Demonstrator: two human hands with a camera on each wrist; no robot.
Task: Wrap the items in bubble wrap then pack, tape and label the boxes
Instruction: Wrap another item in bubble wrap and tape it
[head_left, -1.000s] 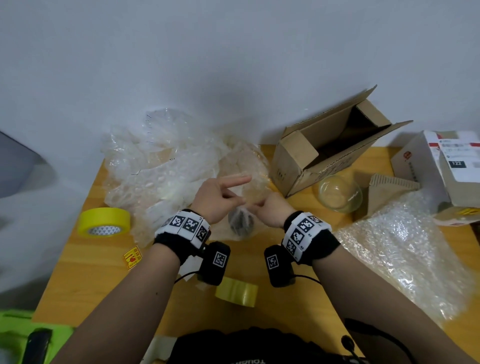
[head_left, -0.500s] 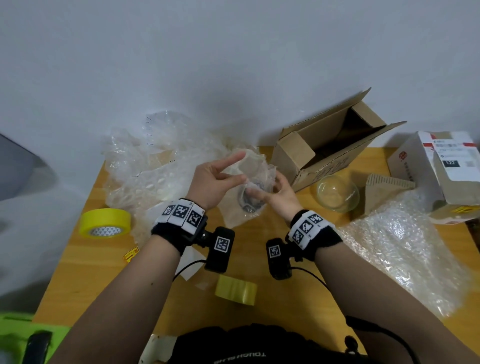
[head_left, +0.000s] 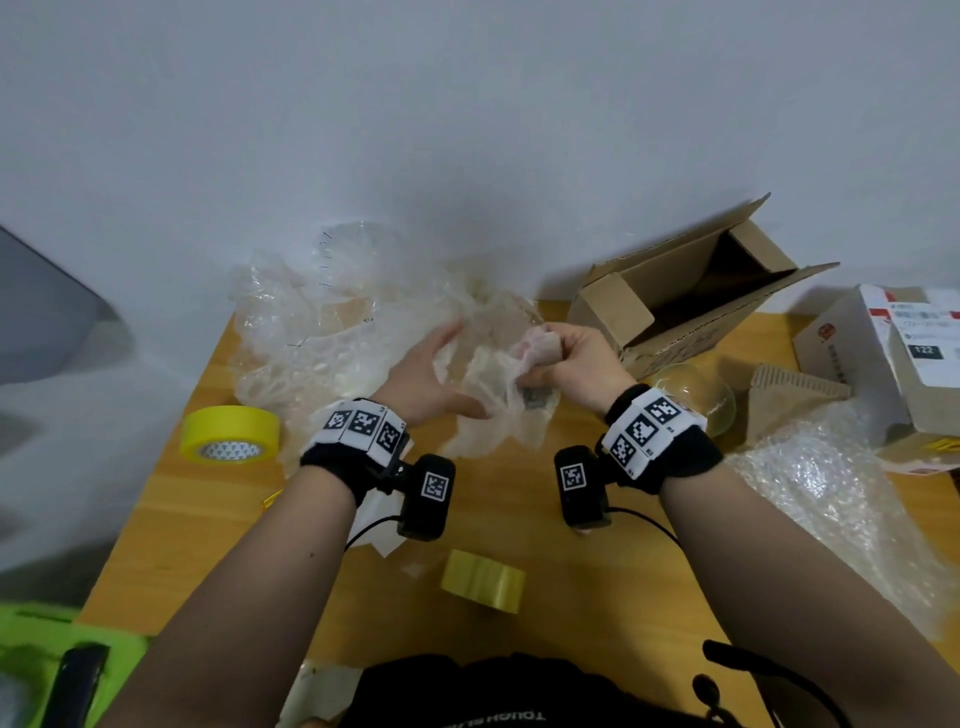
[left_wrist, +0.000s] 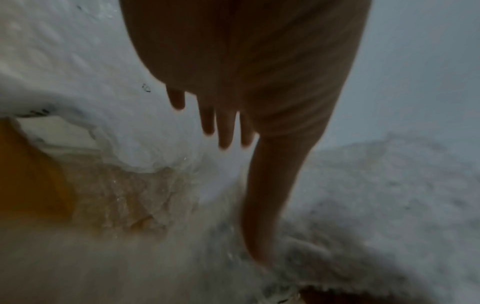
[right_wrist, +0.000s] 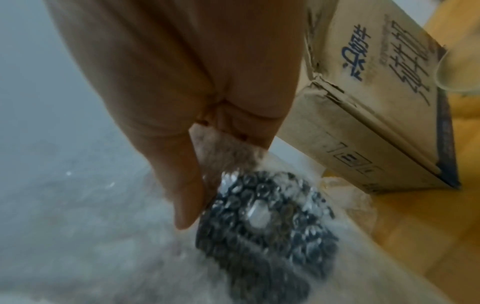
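A small dark round item (right_wrist: 265, 222) sits inside a sheet of bubble wrap (head_left: 498, 400), held above the table. My right hand (head_left: 566, 358) grips the gathered top of the wrap in a fist, the item hanging just below it (head_left: 535, 397). My left hand (head_left: 426, 379) lies against the wrap's left side with fingers (left_wrist: 226, 131) straight and the thumb stretched under the sheet. An open brown cardboard box (head_left: 691, 291) lies on its side right behind my right hand.
A heap of clear plastic wrap (head_left: 332, 322) fills the table's back left. A yellow tape roll (head_left: 231, 434) lies left, a translucent tape roll (head_left: 483, 579) near me. A glass bowl (head_left: 696, 395), loose bubble wrap (head_left: 841, 499) and labelled boxes (head_left: 893, 353) are at right.
My right hand has turned over and closed into a fist on the bunched wrap. My left hand has dropped from a pointing pose to lie flat against the sheet.
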